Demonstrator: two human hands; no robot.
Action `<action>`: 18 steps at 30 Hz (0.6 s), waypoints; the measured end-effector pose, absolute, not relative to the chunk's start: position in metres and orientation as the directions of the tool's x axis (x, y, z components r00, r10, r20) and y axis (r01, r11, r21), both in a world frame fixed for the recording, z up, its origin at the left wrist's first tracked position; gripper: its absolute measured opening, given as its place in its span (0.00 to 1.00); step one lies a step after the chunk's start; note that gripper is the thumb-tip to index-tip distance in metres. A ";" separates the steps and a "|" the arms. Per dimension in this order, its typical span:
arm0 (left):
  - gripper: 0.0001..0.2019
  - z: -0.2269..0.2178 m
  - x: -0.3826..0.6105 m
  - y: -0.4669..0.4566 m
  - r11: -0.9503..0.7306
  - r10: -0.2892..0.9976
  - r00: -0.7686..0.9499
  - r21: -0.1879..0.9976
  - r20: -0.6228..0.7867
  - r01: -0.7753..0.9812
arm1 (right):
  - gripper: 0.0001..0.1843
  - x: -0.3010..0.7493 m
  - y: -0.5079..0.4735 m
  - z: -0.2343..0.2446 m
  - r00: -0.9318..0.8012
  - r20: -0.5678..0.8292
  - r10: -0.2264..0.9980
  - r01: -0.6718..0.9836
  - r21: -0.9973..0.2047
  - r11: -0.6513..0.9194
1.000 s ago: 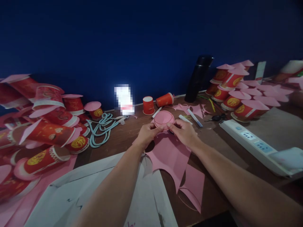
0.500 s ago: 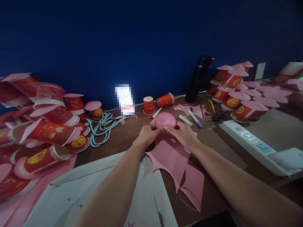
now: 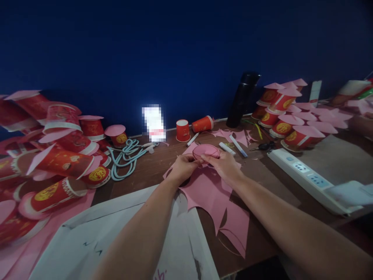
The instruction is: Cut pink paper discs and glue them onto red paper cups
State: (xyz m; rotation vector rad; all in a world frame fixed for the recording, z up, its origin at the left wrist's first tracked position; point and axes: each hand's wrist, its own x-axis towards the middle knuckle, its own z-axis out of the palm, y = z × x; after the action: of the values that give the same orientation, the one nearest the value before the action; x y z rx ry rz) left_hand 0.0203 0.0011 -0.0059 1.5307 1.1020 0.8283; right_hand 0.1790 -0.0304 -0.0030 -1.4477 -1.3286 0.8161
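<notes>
Both my hands pinch a pink paper disc (image 3: 206,151) with a drawn circle on it, held just above the brown table. My left hand (image 3: 184,168) grips its left edge and my right hand (image 3: 223,165) its right edge, fingers closed. The disc is tilted nearly flat. Under my hands lies a pink paper sheet (image 3: 208,192) with round pieces cut out of it. An upright red paper cup (image 3: 182,130) and a second red cup on its side (image 3: 203,124) stand just beyond.
Heaps of red cups capped with pink discs fill the left (image 3: 55,155) and the back right (image 3: 287,116). A teal cord (image 3: 126,155), markers (image 3: 238,146), scissors (image 3: 264,146), a dark bottle (image 3: 242,99) and a white power strip (image 3: 305,177) lie around. White paper (image 3: 122,241) covers the near edge.
The pink disc has tipped from facing me to lying nearly flat, and both hands have dropped slightly with it.
</notes>
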 end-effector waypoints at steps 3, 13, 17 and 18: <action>0.13 -0.008 0.019 0.003 -0.039 0.945 0.326 0.978 -0.031 0.207 | 0.20 0.179 -0.033 0.000 0.182 0.110 0.977 0.372 -0.928 0.035; 0.14 0.000 0.017 0.002 -0.067 0.946 0.323 0.947 -0.040 0.314 | 0.21 0.174 -0.033 -0.003 0.203 0.016 0.979 0.277 -0.960 -0.042; 0.14 0.000 0.019 0.002 -0.032 0.948 0.307 0.940 -0.079 0.339 | 0.20 0.177 -0.033 -0.005 0.193 0.098 0.976 0.390 -0.921 0.015; 0.14 0.001 0.019 0.002 -0.028 0.949 0.304 0.939 -0.083 0.344 | 0.21 0.178 -0.033 -0.005 0.196 0.103 0.975 0.409 -0.913 0.014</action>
State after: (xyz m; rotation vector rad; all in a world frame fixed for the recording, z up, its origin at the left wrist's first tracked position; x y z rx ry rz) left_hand 0.0190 0.0017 0.0005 1.5715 1.2188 0.7589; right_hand 0.1779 -0.0326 -0.0054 -1.5521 -1.3611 0.7758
